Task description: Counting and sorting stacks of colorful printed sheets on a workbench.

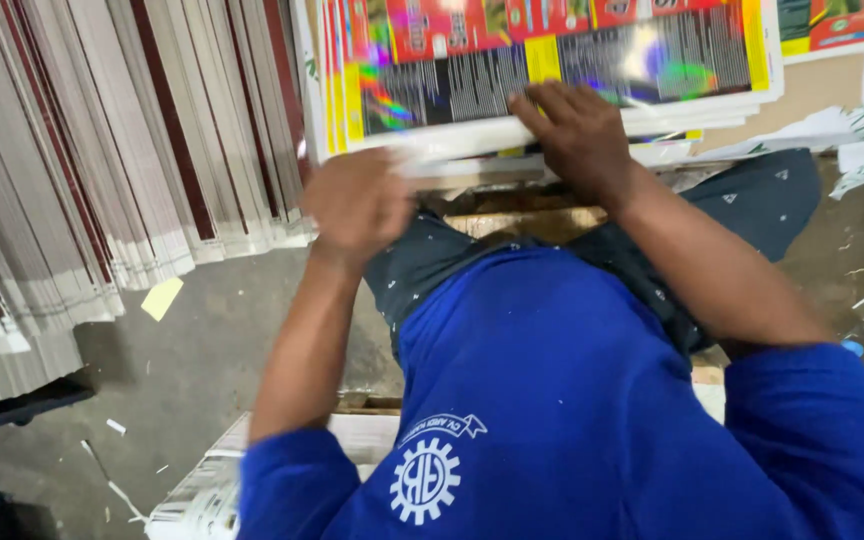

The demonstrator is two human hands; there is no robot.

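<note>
At the top centre of the frame lies a stack of glossy printed sheets (552, 60), bright with red, yellow and a holographic sheen, its white front edge facing the person. The right hand (577, 135) rests flat on that edge, fingers spread and pressed down onto the top sheet, thumb side toward the middle. The left hand (357, 205), left of centre, is blurred with motion (its fingers look curled inward), and it sits at the lower left corner of the stack, where a few pale sheets (452, 160) fan out beside it; whether it actually grips them cannot be told. Below the hands, dark dotted trousers (432, 260) and a blue work shirt (552, 400) fill the lower middle. Leaning bundles of white-edged flat cartons (102, 150) crowd the upper left of the frame. A small yellow paper scrap (162, 298) lies on the grey concrete floor (182, 380) at lower left.
</note>
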